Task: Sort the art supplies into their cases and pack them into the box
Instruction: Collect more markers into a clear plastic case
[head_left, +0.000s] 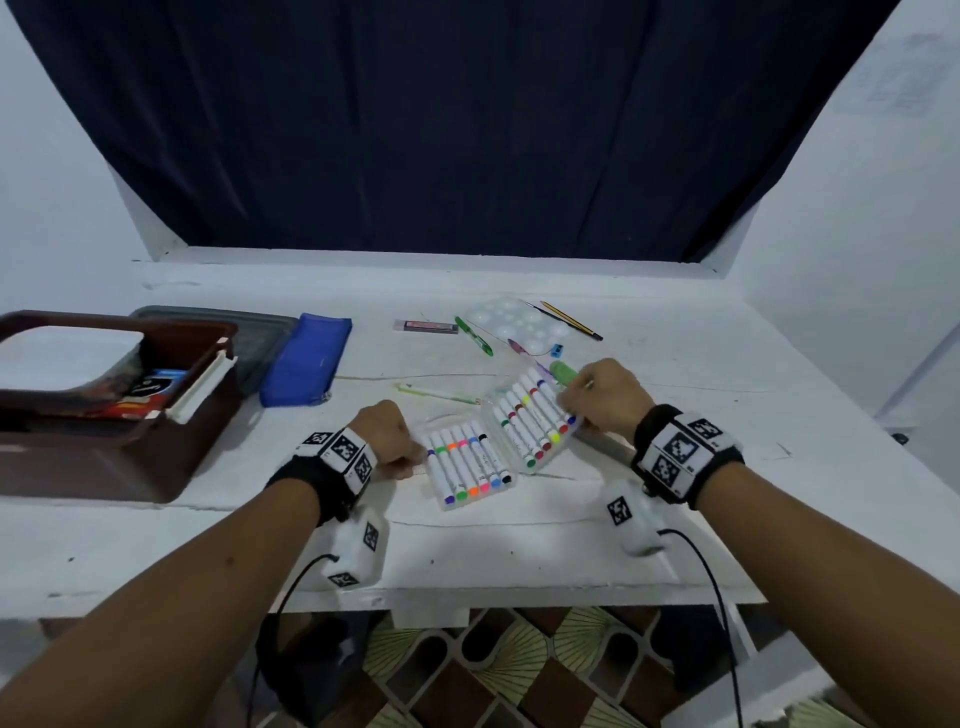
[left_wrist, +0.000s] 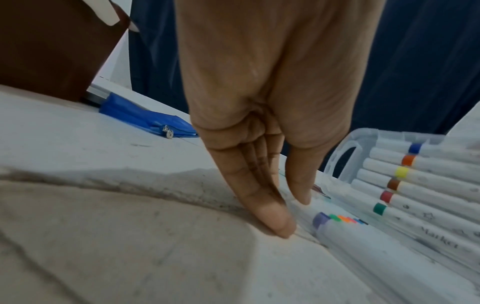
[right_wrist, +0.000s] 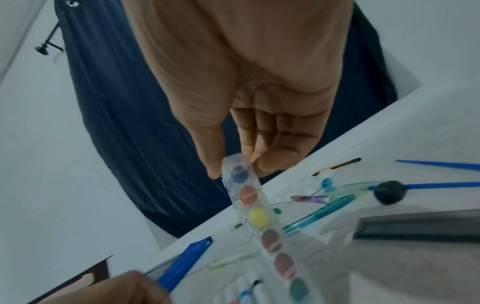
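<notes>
Clear plastic, the marker case (head_left: 501, 441) lies open near the front of the white bench (head_left: 675, 467), between the two hands. Its left half lies flat, its markers (head_left: 467, 462) running from the near edge away and slightly left. The right half is tilted up off the bench, its markers pointing away and to the right. The right hand (head_left: 605, 397) holds that raised half by its right edge, thumb on one side and fingers (right_wrist: 270, 162) on the other, pinching the rim, wrist bent down. The left hand (head_left: 387, 434) stands at the case's left edge, fingers (left_wrist: 270, 218) straight and close together, tips pressing down on the bench and the case rim. Behind the case lie a green pen (head_left: 474, 336), a palette (head_left: 519, 319) and a pencil (head_left: 571, 320). A blue pouch (head_left: 306, 358) lies left of them, beside the brown box (head_left: 104, 447).
</notes>
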